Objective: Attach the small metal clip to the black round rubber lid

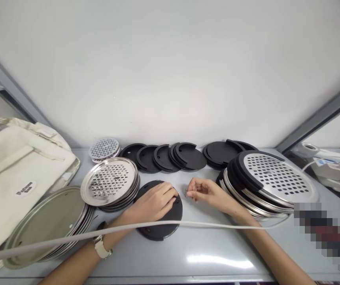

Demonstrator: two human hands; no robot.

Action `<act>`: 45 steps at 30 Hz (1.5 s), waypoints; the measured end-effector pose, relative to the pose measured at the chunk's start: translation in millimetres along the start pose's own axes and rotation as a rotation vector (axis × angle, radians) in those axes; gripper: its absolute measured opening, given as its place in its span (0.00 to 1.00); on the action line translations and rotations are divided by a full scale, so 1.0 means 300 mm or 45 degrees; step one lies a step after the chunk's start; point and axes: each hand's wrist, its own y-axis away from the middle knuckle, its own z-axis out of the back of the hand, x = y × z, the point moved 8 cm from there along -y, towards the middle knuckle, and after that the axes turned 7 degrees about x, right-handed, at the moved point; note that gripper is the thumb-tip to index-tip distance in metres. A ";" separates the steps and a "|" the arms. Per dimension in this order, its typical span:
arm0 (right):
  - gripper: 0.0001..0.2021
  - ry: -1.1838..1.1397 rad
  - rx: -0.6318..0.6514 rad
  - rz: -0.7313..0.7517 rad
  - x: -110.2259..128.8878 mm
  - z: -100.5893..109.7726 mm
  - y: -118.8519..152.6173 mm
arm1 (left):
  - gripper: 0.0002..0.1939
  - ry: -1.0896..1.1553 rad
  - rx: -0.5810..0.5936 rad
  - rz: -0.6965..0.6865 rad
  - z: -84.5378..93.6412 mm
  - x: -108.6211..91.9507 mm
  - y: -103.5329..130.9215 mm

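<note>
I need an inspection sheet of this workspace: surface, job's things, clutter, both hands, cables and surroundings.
Surface: grey table, shiny, with a bright reflection near the front.
Job's things: black disc under the left hand; small piece at the right fingertips, too small to identify.
Clutter: cream bag and olive plate at left; perforated plates beside them; black discs along the back; large stack at right.
Left hand: on the disc; grip unclear.
Right hand: pinching the small piece.
Cables: pale cable crosses the view.
Surroundings: pale wall behind, white device at right; pixelation hides the lower right.
</note>
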 end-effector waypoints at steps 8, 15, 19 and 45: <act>0.13 -0.409 0.064 0.118 0.038 -0.049 -0.001 | 0.19 0.104 -0.090 0.031 0.014 0.010 0.008; 0.16 -0.532 0.183 0.076 0.047 -0.112 -0.005 | 0.16 0.399 -0.045 0.047 -0.001 0.034 0.009; 0.15 -0.482 0.198 0.084 0.046 -0.111 -0.007 | 0.07 0.584 -0.169 0.087 0.018 0.055 0.008; 0.15 -0.032 0.134 0.058 0.007 -0.130 -0.015 | 0.05 0.620 -0.207 0.191 0.019 0.081 0.004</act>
